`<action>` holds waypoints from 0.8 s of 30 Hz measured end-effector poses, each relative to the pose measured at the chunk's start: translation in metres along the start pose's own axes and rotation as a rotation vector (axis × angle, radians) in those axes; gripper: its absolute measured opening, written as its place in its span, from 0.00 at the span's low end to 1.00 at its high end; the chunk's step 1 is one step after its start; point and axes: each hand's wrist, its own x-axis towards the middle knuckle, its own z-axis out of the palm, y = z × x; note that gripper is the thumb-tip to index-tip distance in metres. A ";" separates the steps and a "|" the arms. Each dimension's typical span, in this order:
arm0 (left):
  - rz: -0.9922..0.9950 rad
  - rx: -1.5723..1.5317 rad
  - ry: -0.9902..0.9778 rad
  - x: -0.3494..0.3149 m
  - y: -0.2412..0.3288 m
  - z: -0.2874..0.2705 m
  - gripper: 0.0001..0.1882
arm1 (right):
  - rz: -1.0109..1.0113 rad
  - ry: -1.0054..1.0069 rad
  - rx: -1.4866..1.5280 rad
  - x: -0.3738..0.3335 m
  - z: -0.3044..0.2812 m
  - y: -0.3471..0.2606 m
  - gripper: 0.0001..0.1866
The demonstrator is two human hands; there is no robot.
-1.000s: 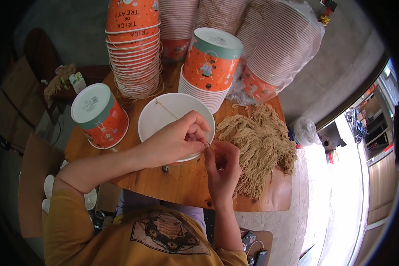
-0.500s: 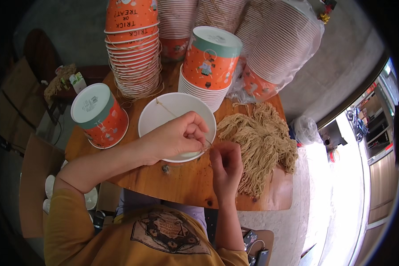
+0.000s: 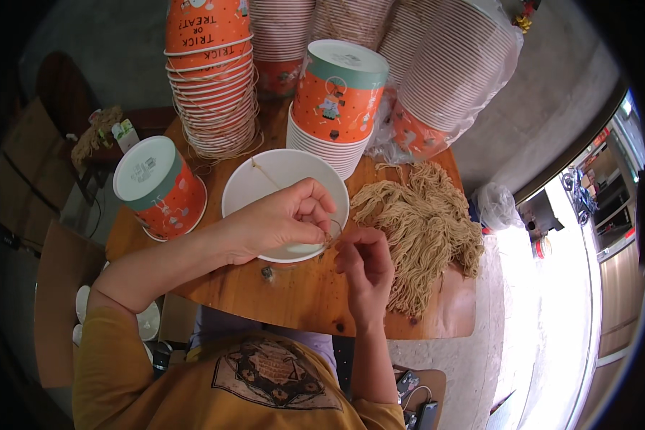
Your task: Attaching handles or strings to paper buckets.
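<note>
An open paper bucket [image 3: 245,192], white inside, stands on the wooden table in front of me with its mouth up. A thin tan cord [image 3: 264,172] runs from a hole at its far left rim across the opening to my left hand. My left hand [image 3: 302,215] reaches over the bucket, fingers curled and pinching the cord near the right near rim. A small loop of cord shows there between the hands. Just outside that rim, my right hand [image 3: 367,276] has thumb and forefinger pinched at the cord's end. The exact knot or hole is too small to make out.
A pile of tan cords [image 3: 426,233] lies at the right. One upside-down orange bucket [image 3: 166,190] stands at the left. Behind are a nested stack with cords [image 3: 213,107], another orange-and-green stack [image 3: 340,100] and plastic-wrapped stacks [image 3: 444,72]. A cardboard box [image 3: 61,301] sits at lower left.
My right hand's fingers have shifted slightly at the rim, and a small cord loop shows more plainly between the hands. My left hand and the bucket hold almost the same place.
</note>
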 end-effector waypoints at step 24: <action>0.056 0.153 0.011 0.000 0.000 0.003 0.17 | -0.309 0.133 -0.601 0.000 0.008 0.004 0.13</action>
